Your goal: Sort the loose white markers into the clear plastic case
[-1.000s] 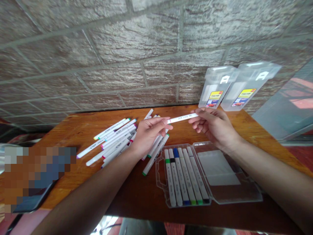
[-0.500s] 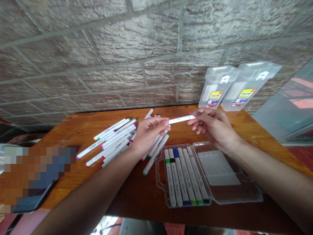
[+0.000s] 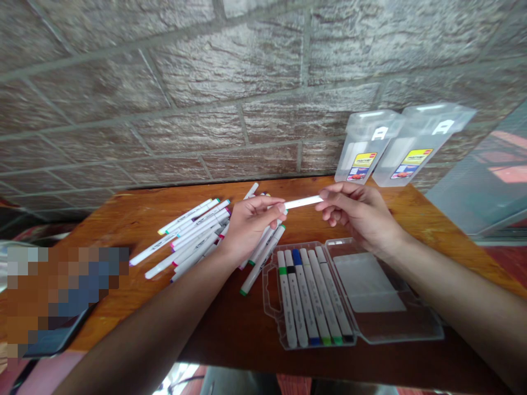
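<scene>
Both of my hands hold one white marker (image 3: 302,202) level above the wooden table (image 3: 123,219). My left hand (image 3: 249,225) pinches its left end and my right hand (image 3: 358,214) pinches its right end. Below them lies an open clear plastic case (image 3: 411,323) with several markers (image 3: 308,296) lined up in its left half; their caps are green, black and blue. A loose heap of white markers (image 3: 193,236) with coloured ends lies to the left, partly under my left hand.
Two closed clear marker cases (image 3: 364,145) (image 3: 415,145) with yellow labels lean against the brick wall at the back right. A dark flat object (image 3: 53,340) lies at the table's left front edge, partly blurred out.
The marker has slid a little leftward between my hands, and my right hand's fingers have closed in nearer to my left hand. Everything on the table stayed put.
</scene>
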A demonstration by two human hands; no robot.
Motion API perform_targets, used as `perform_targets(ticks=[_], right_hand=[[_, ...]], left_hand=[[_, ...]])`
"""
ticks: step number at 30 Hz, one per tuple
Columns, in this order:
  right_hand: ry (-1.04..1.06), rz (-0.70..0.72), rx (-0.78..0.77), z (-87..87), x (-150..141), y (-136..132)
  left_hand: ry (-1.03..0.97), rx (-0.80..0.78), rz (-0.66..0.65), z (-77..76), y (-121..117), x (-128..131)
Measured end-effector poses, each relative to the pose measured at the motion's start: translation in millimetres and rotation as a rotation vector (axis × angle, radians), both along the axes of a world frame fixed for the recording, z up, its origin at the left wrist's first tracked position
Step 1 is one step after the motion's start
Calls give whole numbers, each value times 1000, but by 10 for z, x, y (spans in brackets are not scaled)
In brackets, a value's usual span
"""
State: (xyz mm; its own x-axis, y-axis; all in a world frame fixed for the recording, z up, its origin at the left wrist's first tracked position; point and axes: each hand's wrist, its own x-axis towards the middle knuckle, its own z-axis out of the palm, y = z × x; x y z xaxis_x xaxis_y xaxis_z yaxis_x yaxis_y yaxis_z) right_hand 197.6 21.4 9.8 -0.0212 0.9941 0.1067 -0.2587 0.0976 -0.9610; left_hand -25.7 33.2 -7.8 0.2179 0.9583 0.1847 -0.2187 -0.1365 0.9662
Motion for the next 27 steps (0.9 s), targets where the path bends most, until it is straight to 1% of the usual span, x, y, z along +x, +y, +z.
perform_targets(ticks=[8,13,18,20,23,27], right_hand=[[-36,17,15,-6,-14,-15],[-105,27,67,8,-30,-27],[-289,31,117,0,-46,-52],[-377,14,163,-12,-51,-65],[-490,-18,267,-42,-55,-90],[-597,1,352,-78,-54,-135]], left_hand=[[13,-8,31,6,-3,2],[60,23,12,13,-10,-2],[135,51,2,64,-60,15],[167,54,-8,70,-75,19],[221,85,-18,51,-82,19],[268,166,-5,20,-89,26]])
